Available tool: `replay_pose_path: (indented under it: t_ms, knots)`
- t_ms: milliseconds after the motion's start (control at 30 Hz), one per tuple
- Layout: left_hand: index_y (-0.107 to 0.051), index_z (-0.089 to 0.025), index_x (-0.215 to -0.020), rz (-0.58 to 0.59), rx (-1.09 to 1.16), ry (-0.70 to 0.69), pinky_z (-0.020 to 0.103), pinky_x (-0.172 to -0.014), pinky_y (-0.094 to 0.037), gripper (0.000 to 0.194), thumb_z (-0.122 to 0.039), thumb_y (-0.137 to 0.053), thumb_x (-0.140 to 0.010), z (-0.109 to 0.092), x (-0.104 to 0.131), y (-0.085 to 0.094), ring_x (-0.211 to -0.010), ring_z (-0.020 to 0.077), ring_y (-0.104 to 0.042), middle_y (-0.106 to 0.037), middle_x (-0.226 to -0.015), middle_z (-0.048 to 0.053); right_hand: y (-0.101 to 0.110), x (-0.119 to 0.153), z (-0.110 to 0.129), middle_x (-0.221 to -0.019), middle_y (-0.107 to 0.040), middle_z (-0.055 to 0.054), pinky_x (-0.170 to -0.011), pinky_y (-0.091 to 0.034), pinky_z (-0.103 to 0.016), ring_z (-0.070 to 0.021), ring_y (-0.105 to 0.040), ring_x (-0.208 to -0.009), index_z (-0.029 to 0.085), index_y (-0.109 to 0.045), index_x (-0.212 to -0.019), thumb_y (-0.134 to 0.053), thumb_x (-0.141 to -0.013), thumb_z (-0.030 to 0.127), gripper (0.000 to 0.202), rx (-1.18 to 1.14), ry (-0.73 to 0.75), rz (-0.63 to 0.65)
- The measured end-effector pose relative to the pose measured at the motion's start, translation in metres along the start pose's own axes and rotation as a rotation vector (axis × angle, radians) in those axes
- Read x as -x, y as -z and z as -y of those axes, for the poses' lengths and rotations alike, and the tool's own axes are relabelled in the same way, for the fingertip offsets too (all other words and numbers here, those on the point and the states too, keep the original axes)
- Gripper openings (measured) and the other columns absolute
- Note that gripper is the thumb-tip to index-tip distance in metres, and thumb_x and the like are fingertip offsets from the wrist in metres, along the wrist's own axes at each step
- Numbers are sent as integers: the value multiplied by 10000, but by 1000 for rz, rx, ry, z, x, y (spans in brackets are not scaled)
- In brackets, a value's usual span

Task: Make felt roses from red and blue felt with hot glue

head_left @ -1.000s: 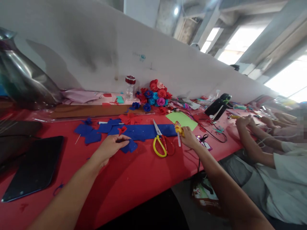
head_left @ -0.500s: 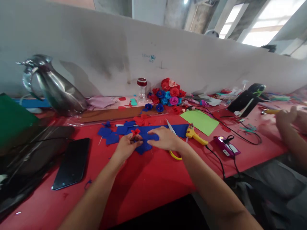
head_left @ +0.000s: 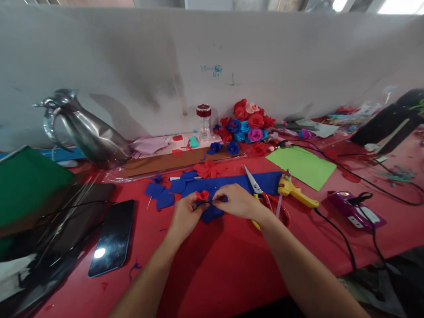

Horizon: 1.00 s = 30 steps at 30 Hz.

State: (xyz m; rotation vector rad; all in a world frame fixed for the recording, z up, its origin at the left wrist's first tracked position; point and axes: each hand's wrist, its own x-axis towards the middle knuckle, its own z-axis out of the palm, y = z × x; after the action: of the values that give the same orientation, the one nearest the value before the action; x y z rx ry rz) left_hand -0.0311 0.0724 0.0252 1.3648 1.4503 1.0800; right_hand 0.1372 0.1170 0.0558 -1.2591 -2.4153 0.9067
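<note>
My left hand [head_left: 185,217] is closed around a small red paper flower [head_left: 202,195], which shows above its fingertips. Close beside it, my right hand [head_left: 239,202] has thumb and fingers pinched together; whatever lies between those fingertips is too small to make out. Beneath both hands are dark blue paper pieces [head_left: 212,215] and a long blue paper strip [head_left: 271,180]. Scissors [head_left: 254,182] lie by my right wrist, blades pointing away, their handles partly hidden behind it. Cut blue petals [head_left: 164,199] are spread left of my hands, near a red paper piece [head_left: 209,168].
Farther right sit a yellow glue gun [head_left: 300,194], a purple power socket [head_left: 356,212] with cables, and green paper [head_left: 303,165]. A phone [head_left: 112,238] and metal jug [head_left: 94,132] stand left. Behind are a glass jar [head_left: 204,123] and finished paper flowers [head_left: 255,120].
My right hand's fingers, spread before, have closed into a pinch beside the flower. The left hand keeps the flower. The view has shifted, and another person's hands at the right are out of sight.
</note>
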Motion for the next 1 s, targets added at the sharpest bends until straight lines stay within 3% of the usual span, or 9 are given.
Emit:
replay_pose_path:
  t_ms: [167,400,500,600,767,900,1000]
  knots:
    - [-640,-196,-667,-14,48,-15,269,-641,-479,29,-212,-649,-644,-5,3,-1,-691,173,-606,-635,-641,-12,-1,3,2,-838,-749,-34,-679,-423,-246,-156,-650,-754,195,-761,-884,-596,-786,165,195,-96,-30,3]
    - [-678,-181,-685,-9,27,6,262,-649,-457,57,-235,-676,-667,-7,6,-1,-639,147,-566,-666,-680,1,-2,4,6,-761,-732,-28,-604,-343,-257,-144,-603,-676,203,-773,-832,-619,-816,226,156,-50,-26,13]
    - [-683,-174,-765,-46,1,28,234,-556,-382,113,-248,-693,-680,-3,6,-1,-535,110,-453,-572,-592,-36,0,4,4,-766,-740,-31,-605,-343,-266,-148,-607,-672,201,-778,-820,-617,-822,217,162,-85,-20,16]
    - [-652,-187,-891,-116,51,18,221,-502,-309,217,-306,-702,-718,1,7,-1,-493,89,-354,-503,-595,-65,2,3,3,-739,-734,-31,-603,-350,-277,-153,-601,-655,190,-777,-796,-604,-829,205,177,-145,-50,-86]
    - [-584,-209,-835,-200,321,-9,219,-548,-338,255,-463,-576,-863,-2,8,-3,-553,95,-366,-497,-690,-41,0,-1,0,-739,-728,-27,-640,-405,-294,-155,-598,-651,194,-769,-774,-628,-812,294,177,-505,-128,-381]
    - [-591,-207,-788,-199,433,-8,226,-572,-345,258,-457,-623,-842,-6,8,-4,-573,95,-362,-547,-751,-23,-4,-5,-2,-707,-711,-10,-653,-421,-293,-144,-586,-651,200,-760,-736,-686,-737,367,183,-895,-178,-438]
    - [-656,-204,-801,-179,410,-4,237,-638,-384,255,-459,-661,-811,-5,9,-4,-638,115,-426,-558,-732,-14,-5,-6,0,-694,-700,-3,-660,-420,-286,-132,-567,-655,202,-747,-678,-737,-662,395,194,-1050,-211,-477]
